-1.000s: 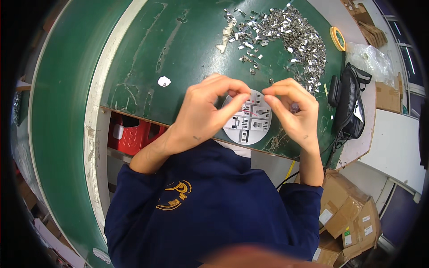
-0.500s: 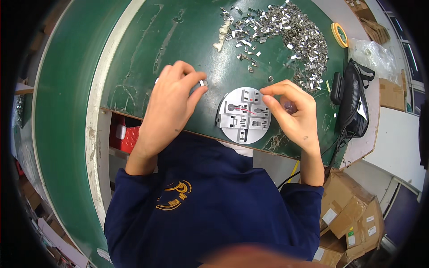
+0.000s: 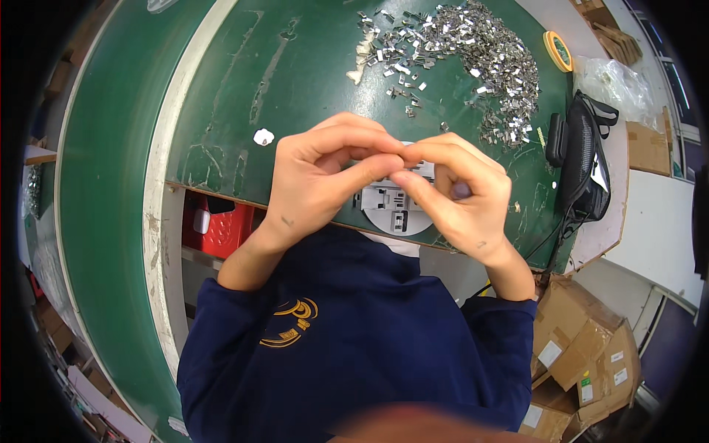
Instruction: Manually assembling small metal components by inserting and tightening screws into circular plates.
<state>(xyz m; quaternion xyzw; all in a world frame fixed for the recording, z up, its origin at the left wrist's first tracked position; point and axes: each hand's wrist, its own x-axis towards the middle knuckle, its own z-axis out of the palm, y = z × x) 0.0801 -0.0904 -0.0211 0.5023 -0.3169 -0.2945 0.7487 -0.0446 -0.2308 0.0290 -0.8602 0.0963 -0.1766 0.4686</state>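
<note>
Over a round grey fixture [image 3: 377,219] with raised dark blocks, my two hands meet fingertip to fingertip. Thumb and index finger of my left hand [image 3: 317,170] are pinched together; whatever lies between them is too small and hidden to name. My right hand [image 3: 465,196] pinches at the same spot, its fingertips touching the left ones. A small purplish rounded thing [image 3: 461,190] shows in the curl of my right fingers, its kind unclear. Both hands cover the upper part of the fixture, which rests by the near edge of the green table [image 3: 310,81].
A large heap of small metal clips [image 3: 502,70] spreads over the far right. Left of my hands lies a white scrap [image 3: 263,136]. A yellow tape roll [image 3: 557,51], a black bag [image 3: 587,162] and a clear plastic bag [image 3: 617,88] line the right side. Cardboard boxes [image 3: 583,340] stand lower right.
My left hand has moved right and my right hand slightly left, so their fingertips now meet above the fixture. The white scrap, mostly hidden behind my left hand before, is now uncovered.
</note>
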